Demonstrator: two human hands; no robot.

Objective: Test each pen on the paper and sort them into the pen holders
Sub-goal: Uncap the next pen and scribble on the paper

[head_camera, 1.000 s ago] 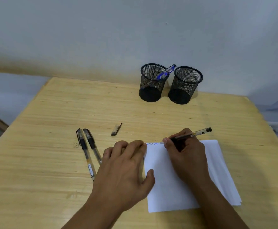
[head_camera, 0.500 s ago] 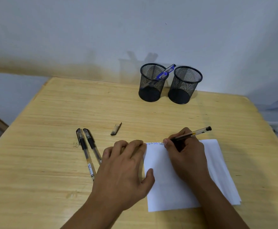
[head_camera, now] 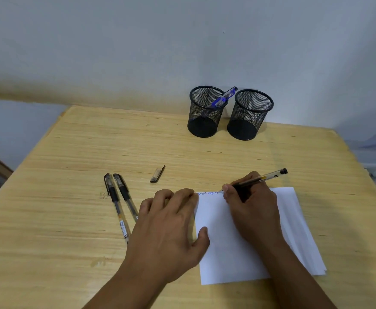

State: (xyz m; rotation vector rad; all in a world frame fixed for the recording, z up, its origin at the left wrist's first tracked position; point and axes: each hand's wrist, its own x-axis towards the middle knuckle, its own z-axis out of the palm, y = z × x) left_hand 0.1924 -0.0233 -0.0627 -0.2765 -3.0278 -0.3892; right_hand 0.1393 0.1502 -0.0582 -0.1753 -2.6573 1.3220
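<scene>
Pens are seen in four places on the wooden table (head_camera: 71,219); one pen (head_camera: 258,179), clear-barrelled with a black grip section and a black end plug, is pinched in the curled fingers of the right hand (head_camera: 252,210) right of the frame's centre, its tip set on the top edge of the white paper (head_camera: 222,253) beside a short row of blue scribbles (head_camera: 207,193); its rear end is tilted up toward the right. The paper is seen as a small stack, lying lower right of centre; its left edge is pressed flat by the left hand (head_camera: 171,228), whose fingers are laid straight and spread, the thumb resting on the sheet, nothing being gripped. Two capped pens (head_camera: 120,204), clear with black caps and black grips, are laid side by side and nearly touching, left of the left hand, their lower ends partly hidden by it; a printed label is visible on the left one but cannot be read. A loose pen cap (head_camera: 157,174), translucent with a dark clip, is lying alone above the left hand. Two black mesh pen holders are placed upright just beside each other at the table's far edge, upper centre of the frame; in the left holder (head_camera: 204,112) a blue pen (head_camera: 223,98) is leaned toward the right rim; in the right holder (head_camera: 248,117) no contents can be made out.
</scene>
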